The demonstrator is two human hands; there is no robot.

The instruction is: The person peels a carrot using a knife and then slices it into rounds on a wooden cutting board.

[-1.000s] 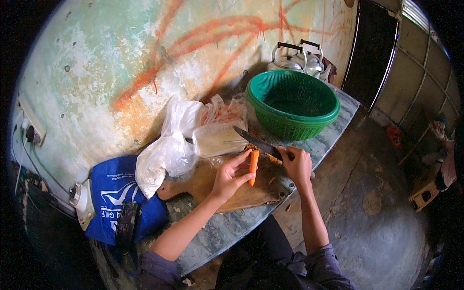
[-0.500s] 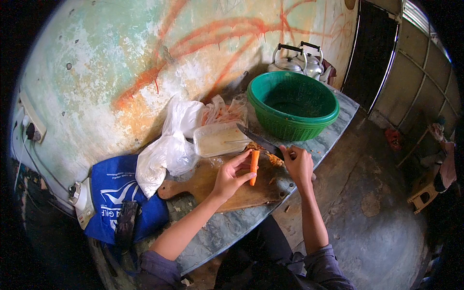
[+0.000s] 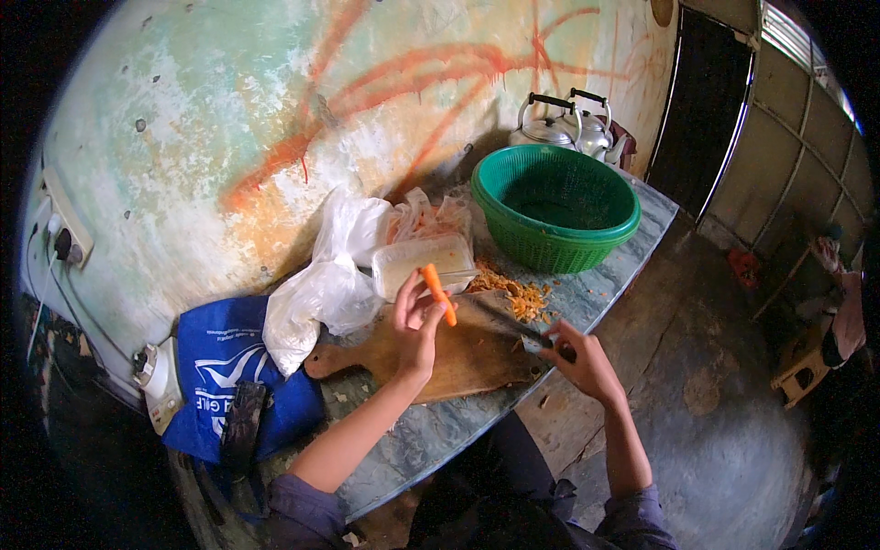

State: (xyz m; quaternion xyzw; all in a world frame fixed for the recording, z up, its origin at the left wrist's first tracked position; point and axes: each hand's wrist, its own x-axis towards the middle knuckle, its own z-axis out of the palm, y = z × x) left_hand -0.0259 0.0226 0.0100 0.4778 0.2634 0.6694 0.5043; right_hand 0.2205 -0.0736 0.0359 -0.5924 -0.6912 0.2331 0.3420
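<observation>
A peeled orange carrot (image 3: pixel 438 294) is pinched between the thumb and fingers of my left hand (image 3: pixel 415 335), raised above the wooden cutting board (image 3: pixel 458 368). My right hand (image 3: pixel 585 363) is closed on the dark handle of a knife (image 3: pixel 510 320). Its blade points up and to the left over the board's right part, apart from the carrot. A heap of orange peelings (image 3: pixel 521 295) lies at the board's far right edge. Behind the carrot sits a clear rectangular plastic tub (image 3: pixel 400 267).
A green basin and colander (image 3: pixel 559 240) stand at the far right of the marbled table (image 3: pixel 401 456), in front of two metal kettles (image 3: pixel 547 134). White plastic bags (image 3: pixel 321 284) and a blue bag (image 3: pixel 220 344) lie to the left, beside a white kitchen scale (image 3: pixel 161 381).
My left hand has lifted the carrot up and to the left, tilting it. My right hand has drawn the knife down and to the right, away from the carrot, uncovering the peelings.
</observation>
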